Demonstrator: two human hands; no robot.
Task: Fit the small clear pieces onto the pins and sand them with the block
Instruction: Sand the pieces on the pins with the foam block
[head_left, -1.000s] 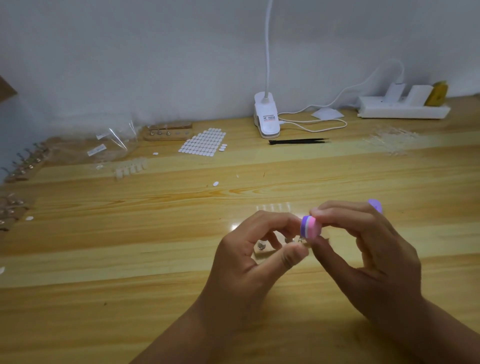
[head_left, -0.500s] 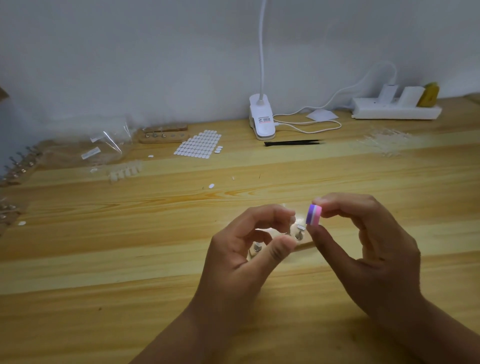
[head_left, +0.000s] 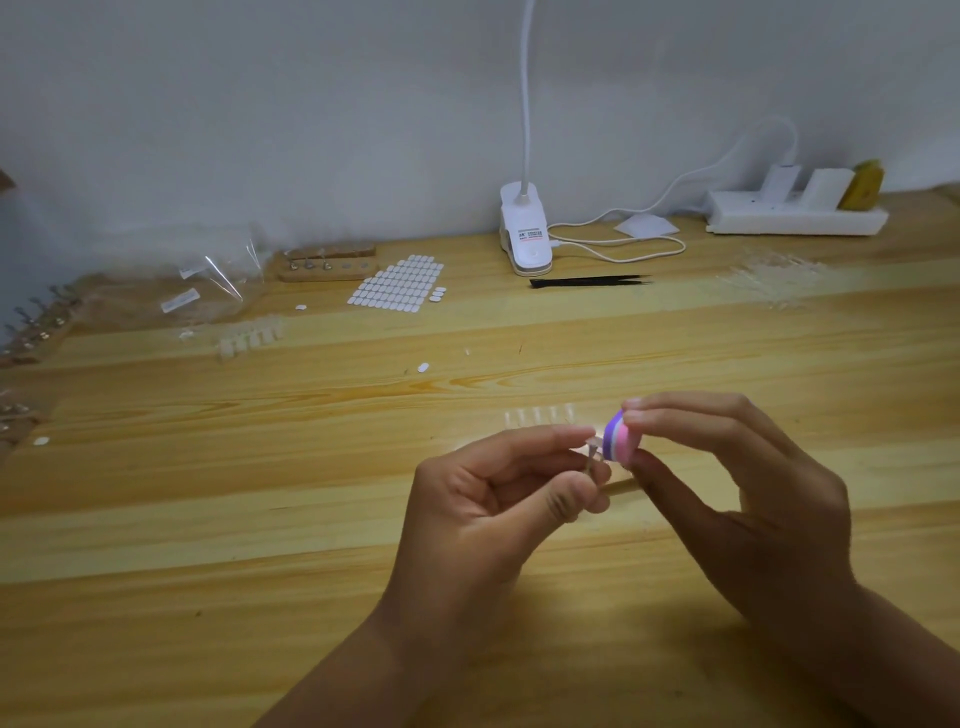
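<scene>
Sanding step, by the look of it. Pinches a pin (head_left: 591, 457) between thumb and forefinger of the left hand (head_left: 483, 499), with what seems a small clear piece on its head, though too small to tell for sure. Grips the sanding block (head_left: 619, 436), pink and purple, in the curled fingers (head_left: 675, 410) of the right hand (head_left: 727, 483), pressed against the pin's top. Holds both above the bench (head_left: 260, 519), toward its front edge and right of centre, just in front of a row of clear pieces (head_left: 537, 415).

Calls next, probably, for short light strokes of the block across the pin's head, with the left pinch kept firm. Risks knocking the piece loose under too much pressure.

Leaves bare wood to the front and left for moving. Keeps well apart from the black tweezers (head_left: 587, 281), lamp clip (head_left: 524, 234), sheet of white ovals (head_left: 397, 285) and wooden holder (head_left: 327, 267) along the back edge.
</scene>
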